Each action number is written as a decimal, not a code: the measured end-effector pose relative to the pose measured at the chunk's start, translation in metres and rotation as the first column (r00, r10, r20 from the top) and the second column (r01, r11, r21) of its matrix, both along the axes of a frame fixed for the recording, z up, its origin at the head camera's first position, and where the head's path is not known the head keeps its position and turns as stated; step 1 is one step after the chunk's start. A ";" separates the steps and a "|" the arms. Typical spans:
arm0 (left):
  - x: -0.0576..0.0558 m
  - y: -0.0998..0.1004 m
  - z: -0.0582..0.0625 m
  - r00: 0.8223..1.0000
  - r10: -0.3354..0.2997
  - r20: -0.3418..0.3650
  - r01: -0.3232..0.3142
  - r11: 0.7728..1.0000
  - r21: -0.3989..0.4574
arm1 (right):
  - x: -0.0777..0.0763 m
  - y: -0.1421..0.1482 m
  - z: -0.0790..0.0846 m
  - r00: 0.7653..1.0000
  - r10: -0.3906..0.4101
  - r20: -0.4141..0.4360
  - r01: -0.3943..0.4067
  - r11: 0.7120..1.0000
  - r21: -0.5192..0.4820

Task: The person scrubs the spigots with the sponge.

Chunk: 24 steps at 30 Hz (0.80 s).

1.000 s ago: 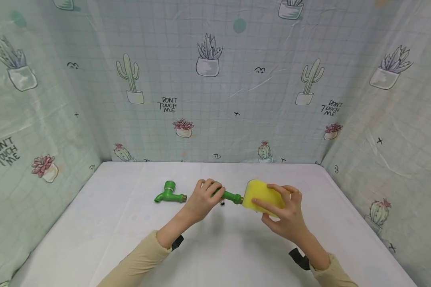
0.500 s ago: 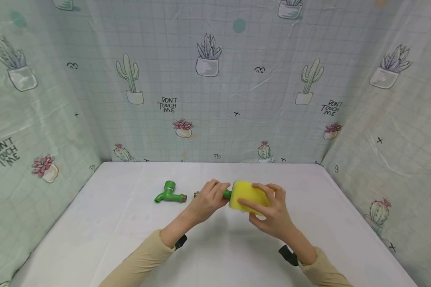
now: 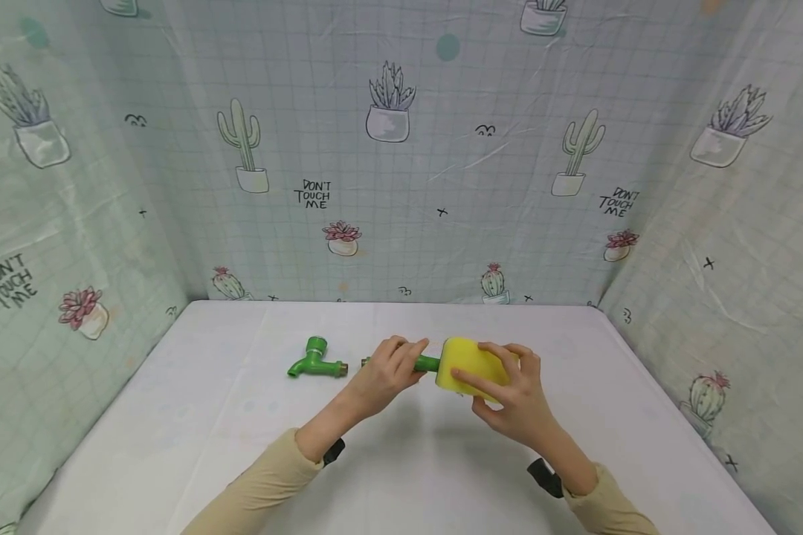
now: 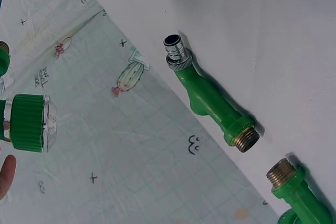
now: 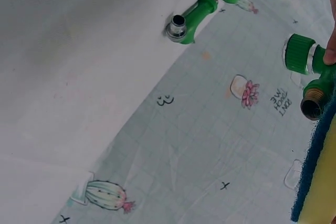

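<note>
Above the table, my left hand (image 3: 388, 375) grips a green tap (image 3: 428, 363), its ribbed green knob (image 4: 31, 123) showing in the left wrist view. My right hand (image 3: 517, 386) holds a yellow sponge (image 3: 468, 362) between thumb and spread fingers. The sponge's dark blue scouring side (image 5: 315, 166) faces the tap and lies along its pipe, close to the threaded brass end (image 5: 313, 103). In the head view the sponge covers that end, and the left hand hides the middle of the tap.
On the white table (image 3: 241, 438) lies a second green tap (image 3: 316, 362) at the back left. A third green tap (image 4: 215, 98), with a silver nozzle, lies beside it, mostly hidden behind the left hand in the head view. A cactus-print cloth (image 3: 442, 171) walls the back and sides.
The sponge has slid left along the held tap toward my left hand, then slightly back right. My left hand has shifted a little right, uncovering the brass end of the third tap.
</note>
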State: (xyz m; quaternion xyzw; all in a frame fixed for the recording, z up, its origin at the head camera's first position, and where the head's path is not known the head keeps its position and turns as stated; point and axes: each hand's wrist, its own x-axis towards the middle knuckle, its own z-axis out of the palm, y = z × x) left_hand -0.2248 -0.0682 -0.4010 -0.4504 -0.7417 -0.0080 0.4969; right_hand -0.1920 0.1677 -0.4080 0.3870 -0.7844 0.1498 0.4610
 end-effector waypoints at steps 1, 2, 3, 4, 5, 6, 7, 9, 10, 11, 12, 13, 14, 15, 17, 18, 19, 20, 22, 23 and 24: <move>0.000 -0.001 0.000 1.000 -0.001 -0.007 0.001 1.000 -0.001 | 0.000 0.001 0.000 1.000 -0.001 -0.003 0.001 1.000 -0.001; -0.001 -0.001 0.000 1.000 -0.002 -0.011 0.002 1.000 -0.001 | 0.000 0.001 0.000 1.000 0.000 -0.006 0.000 1.000 -0.002; -0.001 -0.001 0.000 1.000 -0.003 -0.017 0.003 1.000 -0.001 | 0.000 0.001 0.000 1.000 0.001 -0.007 -0.001 1.000 0.000; -0.001 -0.001 0.000 1.000 -0.004 -0.023 0.004 1.000 -0.001 | -0.001 0.001 -0.001 1.000 0.002 -0.007 -0.002 1.000 0.002; -0.001 0.000 0.000 1.000 -0.005 -0.028 0.005 1.000 -0.002 | -0.001 0.000 0.000 1.000 0.005 -0.006 -0.005 1.000 0.004; -0.001 0.000 0.000 1.000 -0.005 -0.030 0.006 1.000 0.000 | -0.001 -0.001 0.000 1.000 0.007 -0.007 -0.007 1.000 0.004; 0.000 0.001 0.001 1.000 -0.006 -0.028 0.006 1.000 0.005 | -0.001 -0.003 0.000 1.000 0.011 -0.007 -0.011 1.000 0.003; 0.000 0.003 0.002 1.000 -0.002 -0.023 0.002 1.000 0.010 | -0.002 -0.006 -0.001 1.000 0.015 -0.008 -0.015 1.000 0.004; 0.001 0.004 0.002 1.000 0.002 -0.019 -0.002 1.000 0.009 | -0.002 -0.007 -0.001 1.000 0.019 -0.011 -0.019 1.000 0.001; 0.002 0.004 0.002 1.000 0.007 -0.014 -0.007 1.000 0.008 | -0.002 -0.008 -0.001 1.000 0.024 -0.013 -0.024 1.000 -0.001; 0.002 0.005 0.002 1.000 0.011 -0.009 -0.011 1.000 0.009 | -0.002 -0.009 -0.001 0.999 0.027 -0.016 -0.027 1.000 -0.003; 0.003 0.005 0.002 1.000 0.016 -0.003 -0.016 1.000 0.008 | -0.003 -0.010 -0.001 0.999 0.031 -0.017 -0.031 1.000 -0.003; 0.003 0.005 0.002 1.000 0.020 0.002 -0.020 1.000 0.007 | -0.003 -0.011 -0.001 0.999 0.033 -0.017 -0.033 0.999 -0.001; 0.004 0.005 0.002 1.000 0.024 0.007 -0.024 1.000 0.005 | -0.003 -0.011 -0.001 0.999 0.036 -0.017 -0.036 0.999 0.001; 0.004 0.004 0.002 0.999 0.030 0.016 -0.030 1.000 0.004 | -0.003 -0.011 -0.001 0.999 0.035 -0.012 -0.035 0.999 0.009; 0.004 0.003 0.001 0.999 0.031 0.022 -0.031 0.999 0.006 | -0.003 -0.011 -0.001 1.000 0.030 -0.007 -0.030 0.999 0.013; 0.005 0.003 0.001 0.999 0.034 0.028 -0.035 0.999 0.008 | -0.003 -0.010 -0.001 1.000 0.025 -0.003 -0.025 1.000 0.016; 0.005 0.002 0.001 0.999 0.037 0.027 -0.038 0.999 0.010 | -0.003 -0.008 -0.002 1.000 0.020 0.000 -0.020 1.000 0.017; 0.004 0.001 0.001 0.999 0.035 0.028 -0.036 0.999 0.015 | -0.002 -0.004 -0.003 1.000 0.009 0.003 -0.009 1.000 0.017; 0.004 0.000 0.001 0.999 0.034 0.025 -0.034 0.999 0.016 | -0.002 -0.002 -0.003 1.000 0.003 0.004 -0.003 1.000 0.017; 0.004 0.000 0.001 0.999 0.032 0.022 -0.032 0.999 0.016 | -0.001 0.000 -0.003 1.000 0.001 0.004 -0.001 1.000 0.014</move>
